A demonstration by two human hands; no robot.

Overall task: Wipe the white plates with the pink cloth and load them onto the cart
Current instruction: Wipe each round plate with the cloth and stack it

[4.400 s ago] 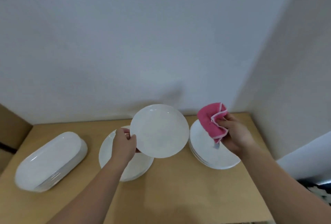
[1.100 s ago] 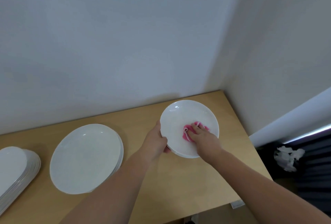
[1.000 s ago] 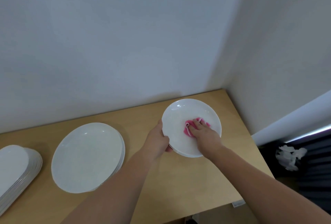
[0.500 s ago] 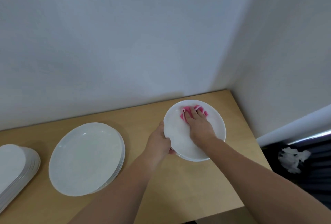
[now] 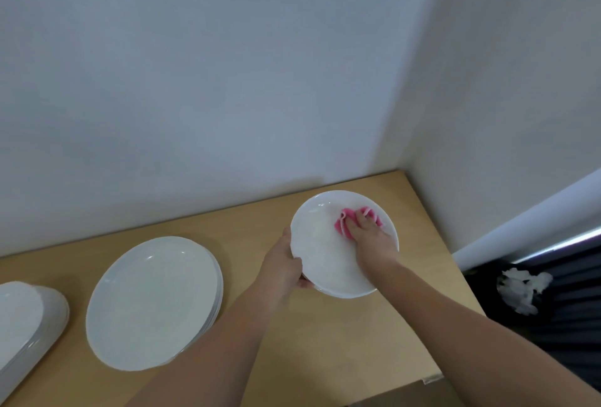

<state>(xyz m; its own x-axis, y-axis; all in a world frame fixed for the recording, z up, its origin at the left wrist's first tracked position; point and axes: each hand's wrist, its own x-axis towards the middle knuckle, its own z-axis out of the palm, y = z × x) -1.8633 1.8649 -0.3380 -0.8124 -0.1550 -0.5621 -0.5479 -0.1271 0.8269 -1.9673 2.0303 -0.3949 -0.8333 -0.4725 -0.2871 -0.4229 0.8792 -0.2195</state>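
My left hand [image 5: 284, 271] grips the left rim of a round white plate [image 5: 325, 254], held slightly tilted at the table's far right corner. My right hand [image 5: 369, 237] lies on the plate's far right part. Its fingers hold the bunched pink cloth [image 5: 341, 226] and press it against the plate. The rim of another plate peeks out under the near edge. No cart is in view.
A stack of larger round white plates [image 5: 153, 299] sits left of centre on the wooden table [image 5: 325, 348]. Stacked oval platters [image 5: 22, 319] lie at the far left. Walls close the back and right. A dark bin with crumpled white stuff [image 5: 520, 289] stands lower right.
The plate went from raised, with the cloth off it, to low over the right corner. Over the last second the cloth slid from its middle to the far rim, then slightly back.
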